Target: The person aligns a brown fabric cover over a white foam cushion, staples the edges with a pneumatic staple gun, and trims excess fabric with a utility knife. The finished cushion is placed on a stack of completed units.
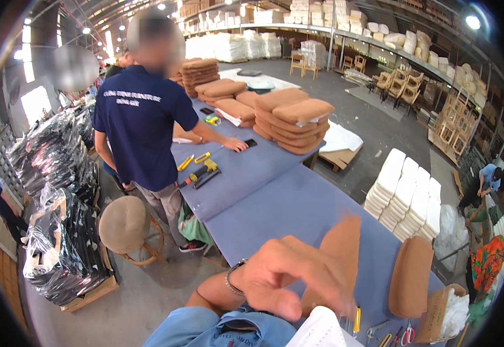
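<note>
My left hand (298,274), with a bracelet at the wrist, reaches across my front over the near part of the blue-covered table (263,214). Its thumb points down and its fingers are bent, with motion blur on the fingertips, so its grip cannot be told. Just beyond the fingers, a brown padded-looking piece (343,248) stands up, partly hidden by the hand. White cloth-like material (321,329) bulges below the hand at the lower edge. To the right lies a brown cushion (411,277). I do not see my right hand.
Scissors (407,335), a yellow cutter (357,319) and an open carton (437,312) are at the near right. Farther along, a co-worker (142,121) stands by a yellow power tool (205,170) and stacked brown cushions (292,118). A round stool (126,225) stands left; white pads (402,194) are piled right.
</note>
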A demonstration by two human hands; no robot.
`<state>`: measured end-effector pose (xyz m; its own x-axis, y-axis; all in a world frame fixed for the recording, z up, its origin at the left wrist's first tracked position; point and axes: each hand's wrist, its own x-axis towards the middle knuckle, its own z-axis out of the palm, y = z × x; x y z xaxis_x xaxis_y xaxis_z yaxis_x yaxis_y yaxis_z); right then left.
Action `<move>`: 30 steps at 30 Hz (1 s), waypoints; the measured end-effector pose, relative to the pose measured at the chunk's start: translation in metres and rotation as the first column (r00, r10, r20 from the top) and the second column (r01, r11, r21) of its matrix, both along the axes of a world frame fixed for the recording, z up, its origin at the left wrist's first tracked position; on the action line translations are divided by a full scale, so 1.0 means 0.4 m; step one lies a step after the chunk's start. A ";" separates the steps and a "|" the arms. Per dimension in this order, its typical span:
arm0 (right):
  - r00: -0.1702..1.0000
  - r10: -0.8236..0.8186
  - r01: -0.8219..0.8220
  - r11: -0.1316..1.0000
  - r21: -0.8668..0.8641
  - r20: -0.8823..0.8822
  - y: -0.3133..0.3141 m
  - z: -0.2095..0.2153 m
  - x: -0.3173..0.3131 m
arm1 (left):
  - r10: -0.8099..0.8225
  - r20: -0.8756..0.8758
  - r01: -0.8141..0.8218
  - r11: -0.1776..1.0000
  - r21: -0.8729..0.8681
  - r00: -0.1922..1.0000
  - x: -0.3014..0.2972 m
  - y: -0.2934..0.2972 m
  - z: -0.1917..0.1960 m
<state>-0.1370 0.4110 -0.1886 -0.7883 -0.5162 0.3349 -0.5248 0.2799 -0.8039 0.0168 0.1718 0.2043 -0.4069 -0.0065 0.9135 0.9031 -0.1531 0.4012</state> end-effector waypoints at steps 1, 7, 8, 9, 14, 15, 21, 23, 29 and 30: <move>0.999 0.035 -0.038 0.997 0.066 0.039 0.029 -0.134 -0.029 | 0.029 0.019 -0.029 0.999 0.017 0.999 -0.012 -0.005 -0.033; 0.911 0.171 -0.187 0.982 0.006 0.376 -0.064 -0.058 0.002 | 0.171 0.926 -0.388 0.921 -0.029 0.337 -0.159 -0.098 -0.554; 0.895 0.221 -0.240 0.971 -0.001 0.388 -0.066 0.004 0.038 | 0.132 0.981 -0.438 0.897 -0.058 0.141 -0.176 -0.093 -0.713; 0.896 0.307 -0.317 0.948 -0.021 0.320 -0.106 0.133 0.075 | 0.073 0.997 -0.470 0.879 -0.080 -0.034 -0.181 -0.084 -0.844; 0.629 0.471 -0.516 0.848 -0.121 0.618 -0.121 0.165 0.072 | -0.033 0.986 -0.201 0.980 -0.001 -0.166 -0.203 0.021 -1.049; 0.583 0.517 -0.532 0.826 -0.187 0.626 -0.119 0.158 0.073 | -0.025 0.987 -0.178 0.984 -0.004 -0.161 -0.195 0.012 -1.047; 0.360 0.672 -0.522 0.720 -0.457 0.647 -0.119 0.136 0.106 | 0.017 0.990 -0.063 0.998 -0.026 -0.137 -0.092 -0.087 -1.034; 0.281 0.672 -0.537 0.702 -0.468 0.685 -0.103 0.108 0.104 | 0.010 0.992 -0.044 0.999 -0.016 -0.129 -0.022 -0.111 -1.036; 0.408 0.513 -0.496 0.819 -0.289 0.755 -0.145 0.071 0.070 | -0.060 0.997 -0.135 0.989 0.051 -0.058 0.090 -0.110 -1.023; 0.460 0.496 -0.478 0.837 -0.265 0.736 -0.154 0.053 0.058 | -0.082 0.994 -0.185 0.980 0.067 -0.072 0.093 -0.096 -1.004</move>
